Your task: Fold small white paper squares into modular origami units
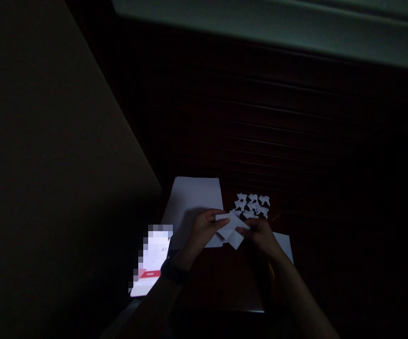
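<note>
A partly folded sheet of white paper (231, 228) is held up between my two hands. My left hand (204, 227) pinches its left side, the thumb lying on top. On the right side, my right hand (260, 234) grips the paper between thumb and fingers. Creases run across the sheet, and a pointed flap hangs toward me. Just beyond it lie several small folded white paper figures (253, 207) in rows. Under and behind my left hand rests a stack of white paper (197, 193).
Left of the stack, a lit screen (150, 263), partly pixelated, glows beside my wristwatch (175, 272). Another white sheet (284, 246) lies partly behind my right forearm. The dark table (221, 282) ends at a near edge. A pale wall (66, 141) stands at left; the room is dim.
</note>
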Available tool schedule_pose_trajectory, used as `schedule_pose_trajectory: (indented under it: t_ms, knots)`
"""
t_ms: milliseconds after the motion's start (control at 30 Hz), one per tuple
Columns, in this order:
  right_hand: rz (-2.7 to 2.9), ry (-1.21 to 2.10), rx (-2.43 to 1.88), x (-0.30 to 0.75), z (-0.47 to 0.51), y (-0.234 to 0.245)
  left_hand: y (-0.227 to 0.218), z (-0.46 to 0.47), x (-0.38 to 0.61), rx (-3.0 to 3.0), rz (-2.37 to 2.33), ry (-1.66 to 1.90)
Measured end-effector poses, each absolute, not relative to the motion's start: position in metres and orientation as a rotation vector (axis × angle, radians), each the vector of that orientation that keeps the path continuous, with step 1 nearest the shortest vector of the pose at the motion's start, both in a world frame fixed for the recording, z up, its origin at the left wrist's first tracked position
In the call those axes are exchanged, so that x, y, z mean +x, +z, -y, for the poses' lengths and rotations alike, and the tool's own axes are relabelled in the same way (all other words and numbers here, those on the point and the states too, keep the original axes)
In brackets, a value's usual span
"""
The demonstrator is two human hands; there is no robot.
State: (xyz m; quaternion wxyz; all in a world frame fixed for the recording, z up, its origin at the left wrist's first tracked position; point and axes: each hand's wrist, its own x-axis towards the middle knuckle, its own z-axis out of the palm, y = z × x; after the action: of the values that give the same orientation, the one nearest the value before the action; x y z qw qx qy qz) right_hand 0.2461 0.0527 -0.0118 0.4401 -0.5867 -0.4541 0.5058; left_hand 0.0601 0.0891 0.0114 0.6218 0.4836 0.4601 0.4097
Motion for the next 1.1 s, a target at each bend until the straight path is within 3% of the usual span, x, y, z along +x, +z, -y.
schedule_pose_trajectory:
  t_ms: [167,367,600,1100]
  knots:
    - [0.943,1.209,-1.408,0.242,-0.051,-0.003,0.003,-0.09,0.061,1.134,-1.147,0.942]
    - [0.763,1.432,-1.202,0.215,-0.045,0.003,0.004,-0.085,0.065,0.996,-1.178,1.109]
    - [0.774,1.17,-1.347,0.227,-0.052,-0.007,0.008,-0.086,0.06,1.049,-0.969,0.823]
    - [0.893,1.384,-1.304,0.24,-0.05,-0.001,0.017,-0.086,0.059,1.13,-1.034,0.807]
